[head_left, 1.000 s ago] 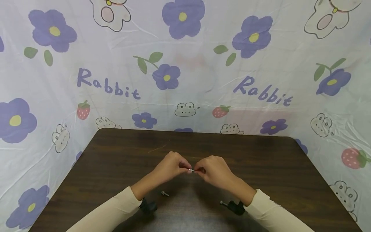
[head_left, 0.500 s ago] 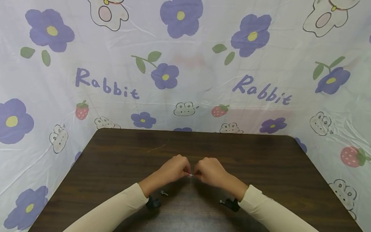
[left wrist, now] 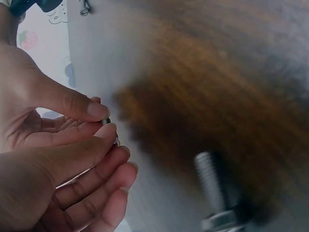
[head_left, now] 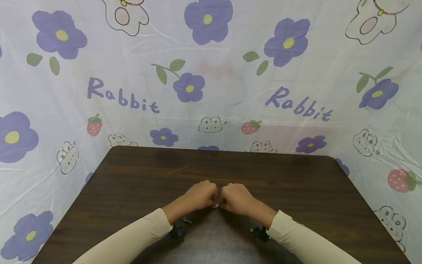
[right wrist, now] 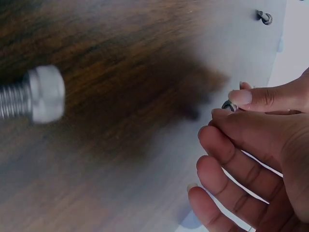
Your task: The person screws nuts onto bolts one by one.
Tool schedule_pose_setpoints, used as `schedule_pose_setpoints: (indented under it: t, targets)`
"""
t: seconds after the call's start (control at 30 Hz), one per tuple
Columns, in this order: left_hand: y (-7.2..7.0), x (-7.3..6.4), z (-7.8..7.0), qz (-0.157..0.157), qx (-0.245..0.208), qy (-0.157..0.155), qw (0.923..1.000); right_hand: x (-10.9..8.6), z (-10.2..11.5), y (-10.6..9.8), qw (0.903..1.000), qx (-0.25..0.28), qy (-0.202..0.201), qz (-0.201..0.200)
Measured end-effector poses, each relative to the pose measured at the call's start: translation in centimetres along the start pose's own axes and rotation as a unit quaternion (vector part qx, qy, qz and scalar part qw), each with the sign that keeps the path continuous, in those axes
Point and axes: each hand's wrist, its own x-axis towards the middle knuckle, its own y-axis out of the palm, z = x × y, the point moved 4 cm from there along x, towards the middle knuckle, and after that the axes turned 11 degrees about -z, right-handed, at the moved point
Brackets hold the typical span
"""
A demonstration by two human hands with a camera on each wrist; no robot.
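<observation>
Fingers of my left hand [head_left: 202, 195] and right hand [head_left: 238, 198] meet above the middle of the table, both pinching a small metal bolt [head_left: 216, 206]. Fingertips cover most of it; in the right wrist view a rounded metal end of this bolt [right wrist: 229, 105] shows between them. From the left wrist, my left hand [left wrist: 72, 179] appears below and my right hand [left wrist: 53, 99] above. A loose bolt [head_left: 187, 220] lies beside my left forearm. Another loose bolt [head_left: 251, 230] lies by my right wrist, and its head and thread are large in the right wrist view.
The dark wooden table [head_left: 148, 172] carries the loose bolts. Black wrist cameras hang under both sleeves, the left wrist camera [head_left: 177, 231] and the right wrist camera [head_left: 261, 234]. A flower-patterned cloth [head_left: 227, 91] stands behind and at both sides of the table.
Both hands have drawn closer together and moved slightly nearer to me, with the bolt still pinched between them. The loose bolts have stayed put.
</observation>
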Motion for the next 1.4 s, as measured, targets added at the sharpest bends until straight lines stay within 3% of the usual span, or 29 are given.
schedule_pose_setpoints:
  t: [0.3, 0.47, 0.7, 0.9, 1.2, 1.4]
  targets:
    - [0.4, -0.4, 0.0, -0.003, 0.03, 0.001, 0.9996, -0.1, -0.3, 0.8, 0.9999, -0.006, 0.007, 0.006]
    - [0.3, -0.3, 0.1, 0.012, 0.025, -0.013, 0.9995, -0.2, -0.2, 0.6, 0.9998, 0.003, 0.015, 0.011]
    - [-0.1, -0.3, 0.1, 0.025, 0.016, -0.017, 0.9994, -0.4, -0.3, -0.3, 0.9995, 0.01, 0.029, 0.006]
    - [-0.6, -0.8, 0.0, 0.035, 0.045, -0.033, 0.9979, -1.1, -0.6, -1.8, 0.9989, 0.006, 0.046, -0.002]
    - [-2.2, -0.9, -1.7, -0.024, 0.066, 0.005, 0.9975, -2.6, -0.1, -4.9, 0.9972, 0.002, 0.068, -0.029]
    - [-2.4, -1.0, -3.3, -0.028, 0.068, 0.01, 0.9973, -4.0, 0.0, -6.0, 0.9957, -0.005, 0.089, -0.027]
